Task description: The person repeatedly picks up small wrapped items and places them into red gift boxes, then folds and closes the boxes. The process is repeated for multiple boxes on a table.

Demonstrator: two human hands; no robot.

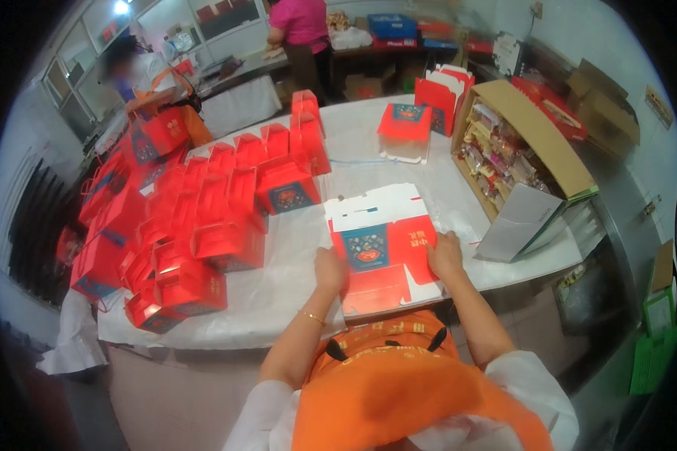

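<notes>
A flattened red cardboard gift box lies before me at the table's near edge. Its printed face has a blue panel with a food picture, and white flaps stick out at the far end. My left hand, slightly blurred, grips the left edge of the flat box. On the opposite edge, my right hand has hold with its thumb over the printed side. The fingers under the cardboard are hidden on both sides.
Several folded red gift boxes crowd the table's left side. One red box stands at the back. To the right, a brown carton holds wrapped packets. A white cloth covers the table. Two people stand beyond it.
</notes>
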